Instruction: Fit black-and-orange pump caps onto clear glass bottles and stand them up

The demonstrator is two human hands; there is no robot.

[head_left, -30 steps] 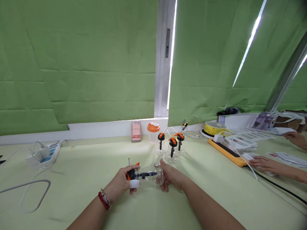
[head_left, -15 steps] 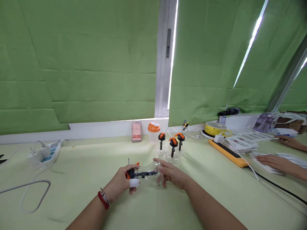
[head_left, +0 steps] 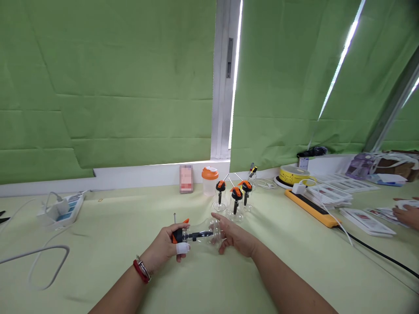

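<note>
My left hand (head_left: 166, 246), its thumb wrapped in white tape, is closed round the black and orange cap of a clear bottle (head_left: 204, 235). The bottle lies on its side above the table, with a dark rod inside and a thin metal spout at the cap. At the bottle's wide base, my right hand (head_left: 234, 235) holds the clear wall with curved fingers. Behind my right hand stand three similar clear bottles with black and orange caps, the nearest (head_left: 236, 204) in front of the other two.
An orange-lidded cup (head_left: 210, 181) and a pink phone-like object (head_left: 186, 179) stand by the wall. White power strip (head_left: 73, 208) and cables lie left. At right are an orange power strip (head_left: 310, 208), stacked cards (head_left: 366, 221) and another person's hand (head_left: 407, 214).
The held bottle and my left hand have shifted very slightly. The other person's hands have moved right, off the cards, uncovering the near stack.
</note>
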